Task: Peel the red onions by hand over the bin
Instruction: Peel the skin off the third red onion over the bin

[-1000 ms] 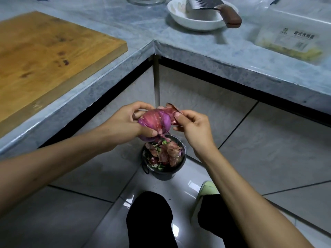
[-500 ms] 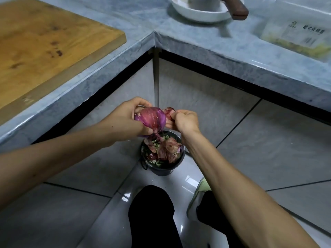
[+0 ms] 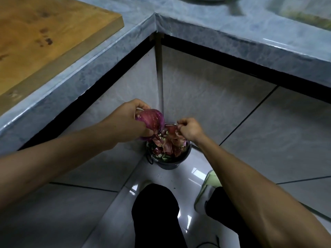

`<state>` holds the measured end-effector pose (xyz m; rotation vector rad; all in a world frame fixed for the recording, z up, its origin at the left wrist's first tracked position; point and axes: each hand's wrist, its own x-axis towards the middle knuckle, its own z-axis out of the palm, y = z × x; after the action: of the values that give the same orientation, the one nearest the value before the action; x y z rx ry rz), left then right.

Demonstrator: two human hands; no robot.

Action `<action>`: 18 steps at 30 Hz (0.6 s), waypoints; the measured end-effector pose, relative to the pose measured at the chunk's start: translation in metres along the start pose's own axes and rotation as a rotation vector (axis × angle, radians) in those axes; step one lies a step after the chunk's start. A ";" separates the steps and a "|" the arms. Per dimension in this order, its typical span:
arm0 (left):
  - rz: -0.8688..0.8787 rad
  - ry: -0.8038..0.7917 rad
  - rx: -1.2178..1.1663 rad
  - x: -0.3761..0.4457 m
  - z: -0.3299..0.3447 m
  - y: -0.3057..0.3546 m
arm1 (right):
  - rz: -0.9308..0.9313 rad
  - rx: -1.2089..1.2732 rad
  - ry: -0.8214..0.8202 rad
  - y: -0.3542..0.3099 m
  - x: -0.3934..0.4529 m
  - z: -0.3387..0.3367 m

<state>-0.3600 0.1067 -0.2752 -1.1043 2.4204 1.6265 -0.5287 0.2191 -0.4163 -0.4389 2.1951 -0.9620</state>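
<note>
**Red onion held over the bin: items in the head view**

Head view, the only one.

1. My left hand [image 3: 125, 122]: fingers and thumb curled round the red onion [image 3: 151, 120], gripping it from the left side. The onion sits above and just left of the bin's rim, its purple skin glossy and streaked.

2. My right hand [image 3: 189, 128]: fingers curled, pinching a strip of red skin [image 3: 172, 130] at the fingertips. The hand is over the bin's far rim, just apart from the onion. Whether the strip is still joined to the onion I cannot tell.

3. Bin [image 3: 170, 162]: small, dark and round, standing on the floor in the corner where the two counter fronts meet, directly below both my hands. It is heaped with red onion peelings [image 3: 168, 145] and some green scraps.

4. Wooden cutting board [image 3: 41, 38]: lying on the grey stone counter [image 3: 223, 33], upper left.

5. My legs in black trousers [image 3: 155, 215], and a pale green shoe [image 3: 206, 192], on the glossy tiled floor [image 3: 268, 140] below the bin.
</note>
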 end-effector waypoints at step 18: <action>0.027 -0.124 -0.740 -0.022 0.000 0.031 | -0.489 0.519 0.032 -0.064 -0.141 -0.050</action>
<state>-0.3607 0.1243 -0.2421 -0.9646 1.7765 2.6026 -0.4631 0.2783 -0.2799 -0.7225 1.7920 -1.7495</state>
